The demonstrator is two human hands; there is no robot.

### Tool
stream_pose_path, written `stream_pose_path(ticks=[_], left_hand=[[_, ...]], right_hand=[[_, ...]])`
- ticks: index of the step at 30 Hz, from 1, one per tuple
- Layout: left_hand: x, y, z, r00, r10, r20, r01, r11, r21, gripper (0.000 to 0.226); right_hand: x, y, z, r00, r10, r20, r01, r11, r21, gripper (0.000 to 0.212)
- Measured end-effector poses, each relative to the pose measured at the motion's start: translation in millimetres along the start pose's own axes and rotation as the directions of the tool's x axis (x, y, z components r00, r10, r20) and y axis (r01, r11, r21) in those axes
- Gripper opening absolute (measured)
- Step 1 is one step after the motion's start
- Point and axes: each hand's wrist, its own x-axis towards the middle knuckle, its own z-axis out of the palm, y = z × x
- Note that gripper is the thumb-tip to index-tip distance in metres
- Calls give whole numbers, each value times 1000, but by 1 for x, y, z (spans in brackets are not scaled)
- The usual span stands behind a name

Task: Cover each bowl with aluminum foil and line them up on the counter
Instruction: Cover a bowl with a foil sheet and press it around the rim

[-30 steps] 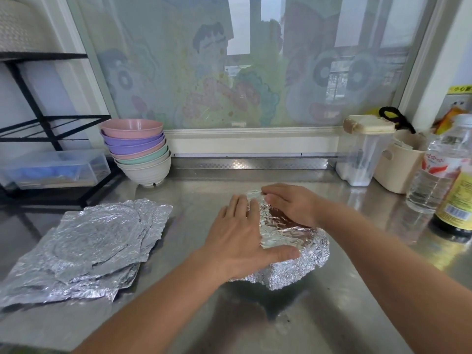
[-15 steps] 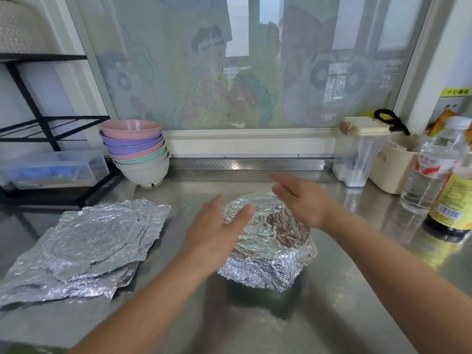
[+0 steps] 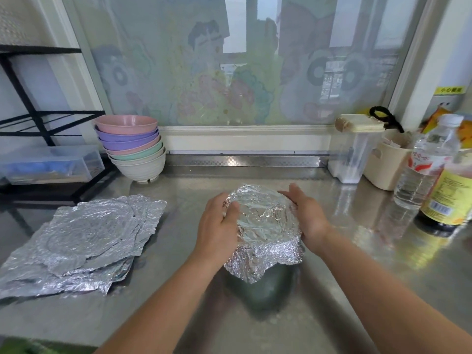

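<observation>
A bowl wrapped in crinkled aluminum foil (image 3: 265,221) is in the middle of the steel counter (image 3: 255,323), apparently lifted a little above it, with a dark reflection below. My left hand (image 3: 219,228) grips its left side, thumb curled over the foil top. My right hand (image 3: 309,218) cups the right side, fingers wrapped around the rim. A loose foil flap hangs at the front. A stack of several pastel bowls (image 3: 132,146) stands at the back left. A pile of flattened foil sheets (image 3: 81,238) lies to the left.
A black wire rack with a clear plastic box (image 3: 48,164) sits at far left. At the right stand a clear lidded container (image 3: 355,149), a cream tub (image 3: 388,164), a water bottle (image 3: 424,162) and a dark sauce bottle (image 3: 449,192). A window runs along the back.
My hands went from pressing the foil top, to hovering apart, to clasping both sides of the wrapped bowl. The bowl appears raised off the counter and sits slightly farther right.
</observation>
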Motion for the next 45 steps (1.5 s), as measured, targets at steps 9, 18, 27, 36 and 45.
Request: stream_pose_path(ticks=[9,18,27,36,45], left_hand=[[2,46,-12,976,20,215,-137,827,545,77],[-19,33,7,941,32,336,-291,582,759,131],[-18,3,-13,992,3,129,-44,948,315,101],[0,30,3,990,-81,119,45,959,279,74],[8,-2,15,994,-106,12,105,954,-282,37]], right_hand=[[-10,-46,-13,903,-358,240,430,772,-468,54],[11,-26,-3,917,-222,331,370,782,-502,50],[-32,-12,-6,901,-423,-90,335,814,-474,53],[1,-41,-8,924,-223,309,357,791,-496,49],[3,-12,-11,956,-286,72,294,900,-321,47]])
